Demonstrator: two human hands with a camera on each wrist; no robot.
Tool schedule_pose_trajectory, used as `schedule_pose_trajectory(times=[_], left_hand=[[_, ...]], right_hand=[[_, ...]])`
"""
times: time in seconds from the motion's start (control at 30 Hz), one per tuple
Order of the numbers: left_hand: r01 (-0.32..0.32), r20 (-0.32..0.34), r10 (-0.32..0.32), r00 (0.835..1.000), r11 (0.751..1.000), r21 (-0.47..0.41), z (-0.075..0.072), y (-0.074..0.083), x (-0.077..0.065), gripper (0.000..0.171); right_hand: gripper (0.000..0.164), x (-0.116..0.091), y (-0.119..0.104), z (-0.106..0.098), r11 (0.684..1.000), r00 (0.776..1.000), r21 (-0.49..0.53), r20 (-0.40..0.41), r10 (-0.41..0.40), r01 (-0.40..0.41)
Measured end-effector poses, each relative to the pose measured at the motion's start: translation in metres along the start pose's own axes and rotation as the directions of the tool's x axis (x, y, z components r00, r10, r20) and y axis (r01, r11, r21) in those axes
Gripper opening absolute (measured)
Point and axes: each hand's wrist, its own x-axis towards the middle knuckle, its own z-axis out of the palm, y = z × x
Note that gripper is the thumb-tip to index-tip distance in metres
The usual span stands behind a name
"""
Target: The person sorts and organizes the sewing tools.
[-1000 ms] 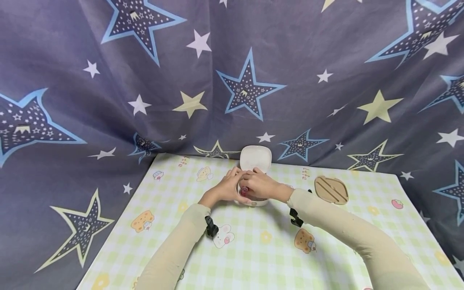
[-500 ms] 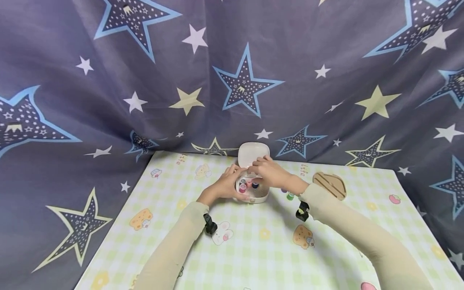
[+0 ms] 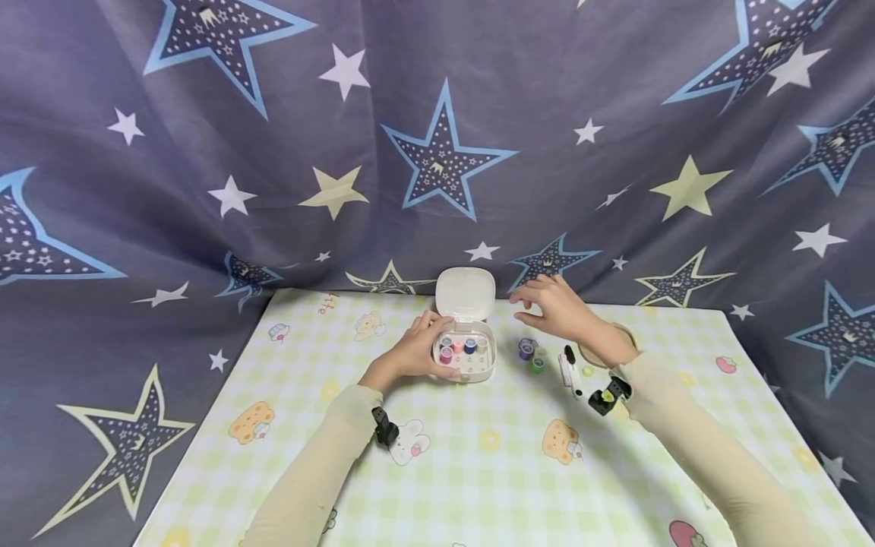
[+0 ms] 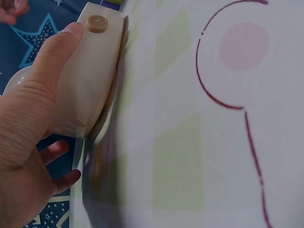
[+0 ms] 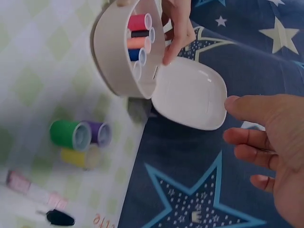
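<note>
A white box (image 3: 484, 373) with its lid (image 3: 465, 293) tipped back stands near the table's far edge. Several thread spools stand inside; the right wrist view shows a pink spool (image 5: 138, 22), an orange spool (image 5: 138, 44) and a blue spool (image 5: 137, 55) among them. My left hand (image 3: 412, 353) grips the box's left side, thumb along the front wall by a round tan button (image 4: 96, 23). My right hand (image 3: 555, 308) hovers to the right of the lid with nothing in it. Below it lie a green spool (image 5: 69, 134), a purple spool (image 5: 100, 133) and a yellow spool (image 5: 78, 157).
A tan slotted piece (image 3: 589, 355) lies partly hidden behind my right forearm. Beside it is a small pink-and-white item (image 3: 569, 371) with a black part. A starry curtain (image 3: 437, 159) hangs directly behind the checked tablecloth (image 3: 478, 471).
My right hand has come out of the box and moved right, empty, uncovering the spools inside and those on the table. My left hand stays on the box.
</note>
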Motion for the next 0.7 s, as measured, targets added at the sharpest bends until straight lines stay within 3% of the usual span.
schedule_pose_trajectory(times=[0.27,0.5,0.7], left_hand=[[0.009,0.008,-0.009,1.000,1.000,0.005,0.000,0.000,0.000,0.115],[-0.006,0.000,0.006,1.000,0.999,0.036,0.001,-0.001,0.001,0.114],[-0.013,0.000,0.013,1.000,0.999,0.045,0.001,0.001,0.001,0.114]], right_hand=[[0.021,-0.024,0.013,-0.001,1.000,1.000,-0.013,0.021,-0.005,0.005],[0.024,-0.047,0.028,0.012,1.000,0.991,-0.017,0.129,0.021,-0.019],[0.025,-0.059,0.034,0.029,0.998,0.990,-0.054,0.135,-0.038,0.045]])
